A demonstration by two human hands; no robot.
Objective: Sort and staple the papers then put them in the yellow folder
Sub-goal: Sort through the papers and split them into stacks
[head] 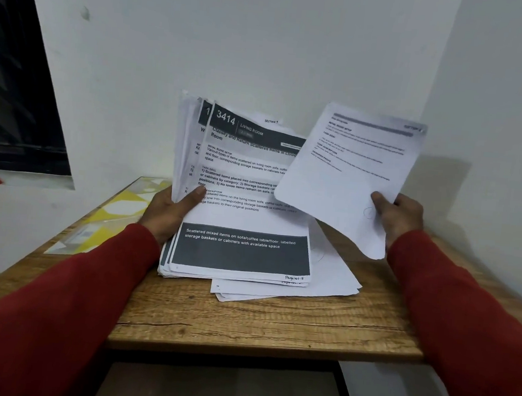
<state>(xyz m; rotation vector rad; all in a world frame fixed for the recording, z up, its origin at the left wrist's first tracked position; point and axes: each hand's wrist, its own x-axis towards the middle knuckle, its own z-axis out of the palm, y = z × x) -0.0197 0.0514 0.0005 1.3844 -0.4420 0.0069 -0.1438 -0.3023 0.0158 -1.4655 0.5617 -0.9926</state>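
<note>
- A fanned stack of printed papers [241,196] is gripped at its left edge by the left hand [170,209], thumb laid across the front sheet, its lower edge standing on the wooden worktop [258,320].
- A single sheet [347,170] is pinched by the right hand [400,218], raised and tilted.
- More loose sheets [292,290] lie flat under the stack.
- The yellow folder [116,213] lies at the worktop's left edge, beside the left hand.

Wooden table [273,325] against white wall [236,37]; dark window [11,81] at left.
</note>
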